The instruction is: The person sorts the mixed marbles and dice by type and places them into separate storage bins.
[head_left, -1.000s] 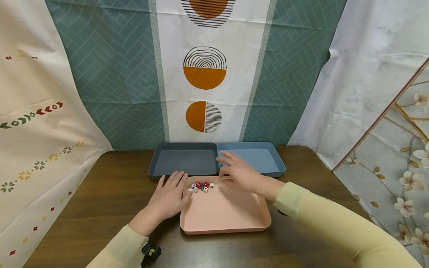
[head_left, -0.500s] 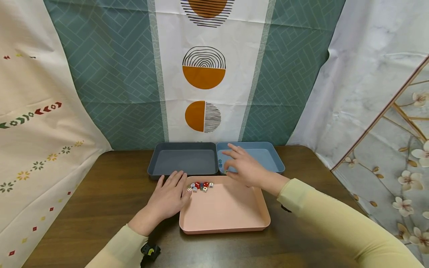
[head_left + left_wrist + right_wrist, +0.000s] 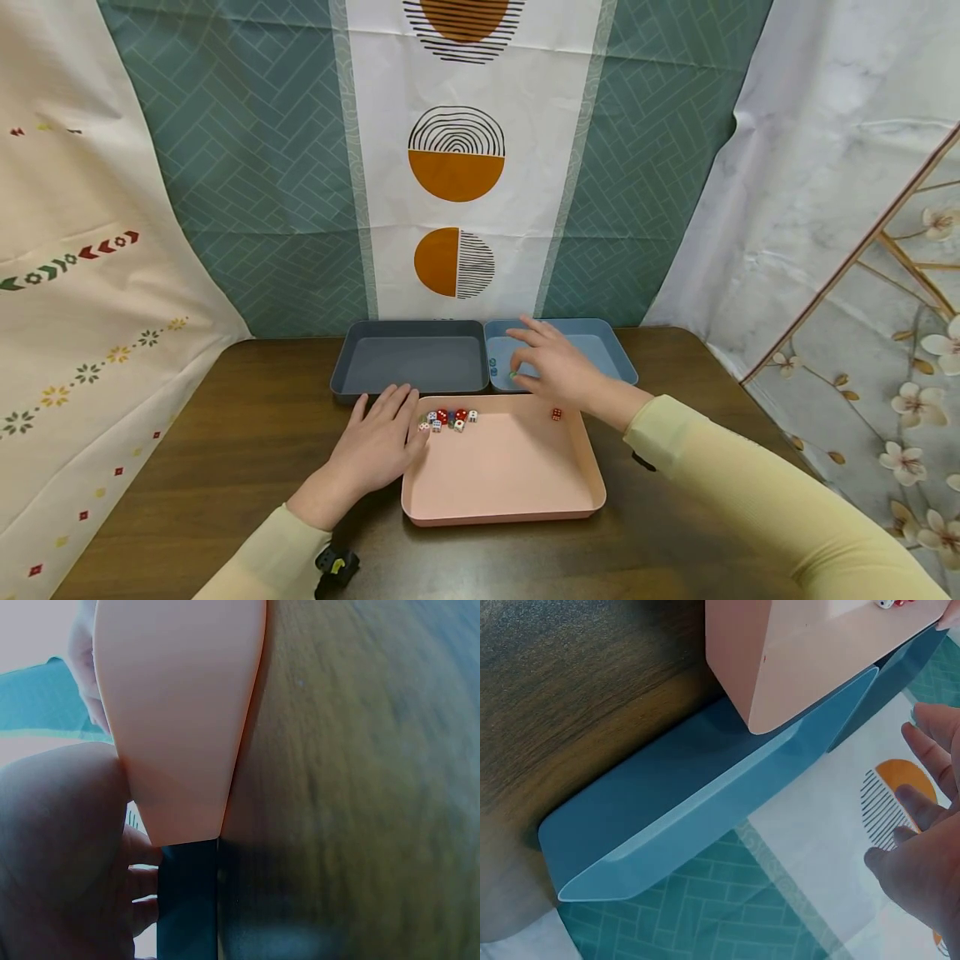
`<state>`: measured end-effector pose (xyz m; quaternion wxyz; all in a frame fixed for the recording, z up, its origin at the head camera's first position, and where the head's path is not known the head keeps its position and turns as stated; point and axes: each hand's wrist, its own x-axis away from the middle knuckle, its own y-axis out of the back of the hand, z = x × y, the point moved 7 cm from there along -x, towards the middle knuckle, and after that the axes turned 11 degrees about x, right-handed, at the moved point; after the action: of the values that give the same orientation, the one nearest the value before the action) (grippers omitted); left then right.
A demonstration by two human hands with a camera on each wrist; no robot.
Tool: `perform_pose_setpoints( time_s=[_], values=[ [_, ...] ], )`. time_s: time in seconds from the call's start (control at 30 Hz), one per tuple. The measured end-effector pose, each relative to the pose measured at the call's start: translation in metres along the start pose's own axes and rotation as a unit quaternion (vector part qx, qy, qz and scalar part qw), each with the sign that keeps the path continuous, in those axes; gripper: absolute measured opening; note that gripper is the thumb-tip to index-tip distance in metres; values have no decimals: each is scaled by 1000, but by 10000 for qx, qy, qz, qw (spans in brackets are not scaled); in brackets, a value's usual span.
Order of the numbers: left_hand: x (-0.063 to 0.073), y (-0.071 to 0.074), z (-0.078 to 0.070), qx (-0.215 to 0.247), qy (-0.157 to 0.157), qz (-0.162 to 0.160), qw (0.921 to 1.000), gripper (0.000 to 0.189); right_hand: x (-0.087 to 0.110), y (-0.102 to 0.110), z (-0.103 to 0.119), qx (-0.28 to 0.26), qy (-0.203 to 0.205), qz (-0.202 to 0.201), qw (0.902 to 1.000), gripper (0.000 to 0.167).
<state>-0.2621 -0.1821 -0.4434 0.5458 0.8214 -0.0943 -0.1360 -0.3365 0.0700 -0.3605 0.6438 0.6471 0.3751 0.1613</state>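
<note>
My right hand (image 3: 558,365) is over the near left part of the light blue tray (image 3: 600,346). It pinches a small green die (image 3: 513,375) between thumb and index finger, the other fingers spread. Two blue dice (image 3: 492,367) lie by that tray's left wall. My left hand (image 3: 382,437) rests at the left rim of the pink tray (image 3: 502,475), fingers straight and pointing away from me. Beside its thumb, at the tray's far left corner, sits a cluster of dice (image 3: 442,418), red, white and blue. A lone red die (image 3: 557,414) lies near the far right corner.
A dark grey tray (image 3: 420,358) stands left of the light blue one, both behind the pink tray on a brown wooden table (image 3: 247,433). Patterned cloth (image 3: 285,208) hangs behind the table and on both sides.
My right hand has moved right and away from me, from the pink tray's far edge to over the light blue tray, carrying the green die. It uncovers the lone red die. The left hand stays put.
</note>
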Motion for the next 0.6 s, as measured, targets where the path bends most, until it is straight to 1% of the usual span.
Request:
perform_pose_setpoints(
  time_s=[0.37, 0.6],
  values=[
    [0, 2, -2, -29, 4, 7, 10000, 71, -3, -3, -10, 59, -264, 32, 9996, 9],
    [1, 0, -1, 49, 54, 39, 10000, 71, -8, -3, -17, 98, -385, -76, 9992, 10]
  ],
)
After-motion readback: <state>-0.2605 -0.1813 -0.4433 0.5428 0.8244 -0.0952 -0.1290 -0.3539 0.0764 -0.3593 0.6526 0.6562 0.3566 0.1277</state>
